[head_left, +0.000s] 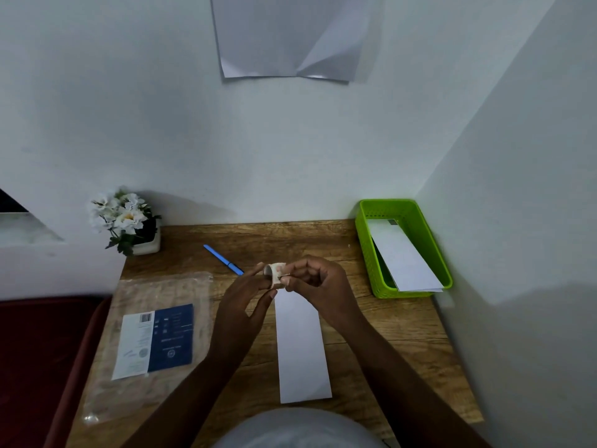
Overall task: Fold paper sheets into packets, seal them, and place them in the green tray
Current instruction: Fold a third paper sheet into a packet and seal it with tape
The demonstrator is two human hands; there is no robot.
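Observation:
A folded white paper packet (302, 347) lies lengthwise on the wooden desk (387, 334) in front of me. Above its far end my left hand (242, 302) holds a small roll of tape (275, 273) between thumb and fingers. My right hand (318, 282) pinches the loose end of the tape at the roll. The green tray (429, 240) stands at the back right corner of the desk, with a white folded packet (400, 253) leaning inside it.
A blue pen (223, 259) lies behind my hands. A clear plastic sleeve with a blue and white label (155, 341) covers the desk's left part. A white pot of flowers (129, 221) stands at the back left. Walls close the back and right sides.

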